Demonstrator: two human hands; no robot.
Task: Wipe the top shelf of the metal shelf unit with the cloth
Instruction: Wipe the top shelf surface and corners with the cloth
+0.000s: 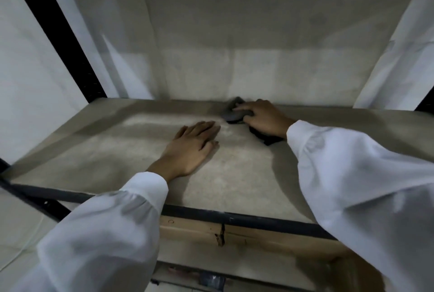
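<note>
Grey crumpled cloth [233, 113] sits bunched near the back edge of the top shelf [105, 150], at one o'clock from the left hand [192, 148], with the right hand [263, 119] curled over it, gripping its soft folds. The left hand lies flat, fingers straight and close together, on the matte, dusty beige board (a black metal rail [234, 217] frames its front edge).

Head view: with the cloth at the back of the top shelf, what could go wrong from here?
1. The cloth is bunched in the right hand at the rear edge, so it may cover only a narrow strip and miss dust.
2. The left hand lies flat on the top shelf, where pale dusty patches show; it may smear them or leave prints.
</note>
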